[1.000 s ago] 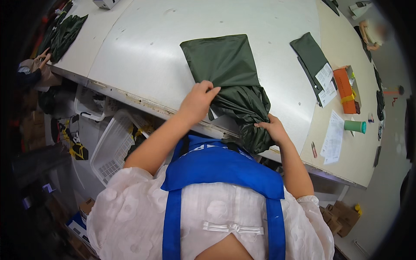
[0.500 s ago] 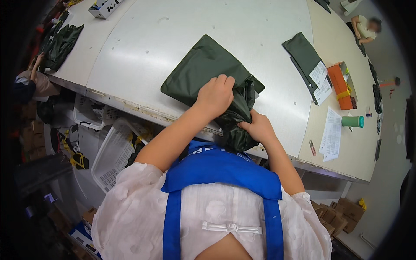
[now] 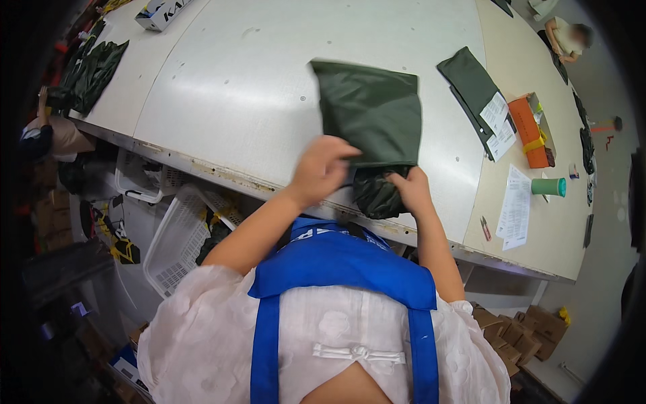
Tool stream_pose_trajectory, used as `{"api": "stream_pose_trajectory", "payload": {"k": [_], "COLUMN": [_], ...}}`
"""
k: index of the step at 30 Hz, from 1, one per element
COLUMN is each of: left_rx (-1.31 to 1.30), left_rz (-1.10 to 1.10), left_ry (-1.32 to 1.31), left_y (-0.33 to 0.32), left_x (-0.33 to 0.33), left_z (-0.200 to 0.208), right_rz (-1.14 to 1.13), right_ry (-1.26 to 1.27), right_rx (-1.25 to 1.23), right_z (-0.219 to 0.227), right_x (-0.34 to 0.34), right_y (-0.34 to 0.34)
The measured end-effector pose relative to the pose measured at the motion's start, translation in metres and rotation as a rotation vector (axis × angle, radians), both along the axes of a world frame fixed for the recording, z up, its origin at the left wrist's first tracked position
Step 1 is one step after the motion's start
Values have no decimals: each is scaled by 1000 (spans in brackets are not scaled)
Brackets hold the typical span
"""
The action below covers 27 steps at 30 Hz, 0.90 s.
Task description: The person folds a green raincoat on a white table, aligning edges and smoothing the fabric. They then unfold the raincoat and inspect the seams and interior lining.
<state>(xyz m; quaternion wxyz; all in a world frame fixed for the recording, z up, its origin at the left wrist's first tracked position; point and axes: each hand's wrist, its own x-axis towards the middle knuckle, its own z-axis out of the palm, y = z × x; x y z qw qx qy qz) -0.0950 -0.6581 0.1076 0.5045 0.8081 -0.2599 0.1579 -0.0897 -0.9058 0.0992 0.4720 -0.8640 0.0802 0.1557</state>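
Green fabric [image 3: 380, 111] was turned since before | bunched end [image 3: 374, 196] is held by right hand [image 3: 416, 191] | left hand [image 3: 319, 172] is blurred, finger state cannot be told

Dark green cloth [image 3: 377, 111], thin and smooth, far part a flat squarish panel, lightly creased, its far left corner blurred, near part bunched into crumpled, shiny folds, panel toward the table's [image 3: 229, 87] middle, folds by its near edge.

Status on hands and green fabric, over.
Right hand gripping green fabric at bunched end. Left hand blurred by flat part, contact unclear. Orange box off right, apart.
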Motion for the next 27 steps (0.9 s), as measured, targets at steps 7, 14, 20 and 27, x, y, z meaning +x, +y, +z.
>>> {"api": "stream_pose_trajectory", "payload": {"k": [7,14,20,27], "left_rx": [-497,-198,-163,-1023], "left_rz": [10,151,67,-517], "left_ry": [646,653,550,1249], "left_y": [0,-27,-30,7], "left_x": [-18,-8,-34,-40], "left_z": [-75,-38,-57,-86], "right_rz": [-337,-307,-478,-175], "right_ry": [110,129,24,57], "right_rx": [747,426,745,265], "right_z": [17,18,44,-8], "right_x": [4,24,27,26], "right_y": [20,28,37,20]}}
